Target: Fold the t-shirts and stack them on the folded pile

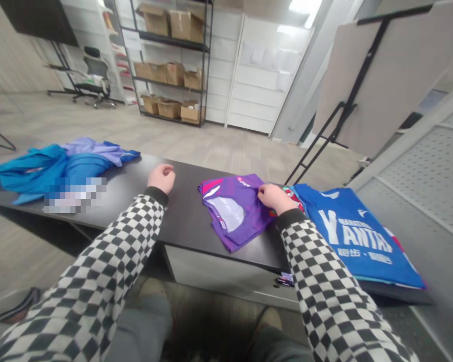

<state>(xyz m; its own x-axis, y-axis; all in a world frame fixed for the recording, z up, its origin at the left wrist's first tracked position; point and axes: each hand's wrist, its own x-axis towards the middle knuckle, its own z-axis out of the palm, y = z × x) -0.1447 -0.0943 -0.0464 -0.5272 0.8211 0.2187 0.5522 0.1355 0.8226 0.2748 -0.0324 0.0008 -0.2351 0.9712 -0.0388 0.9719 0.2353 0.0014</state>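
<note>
Dark table [184, 201], which I watch from a remote station and take as landmark for all positions. A loose heap of clothes [85, 163], blue and lilac, lies across its left end. A blue shirt [357, 231] with white lettering is spread flat at its right end. The purple shirt [236, 208], seemingly folded into a compact panel, lies right of the table's middle, one corner close to the near edge. My right hand [275, 198] bends over the right side of this shirt, fingers curled with their tips at the cloth; whether they pinch or merely press, I cannot tell. My left hand [161, 179] is left of the table's middle, toward the far edge, fingers half curled and holding nothing that I can see. Smallest, a sliver of patterned cloth [293, 196] shows toward the table's right end, just beside the right hand. For good handling, I judge, the right fingertips should bear lightly, since thin fabric probably slides on so glossy a table; the left palm, laid flat opposite, would best keep the layers square and uncreased.
</note>
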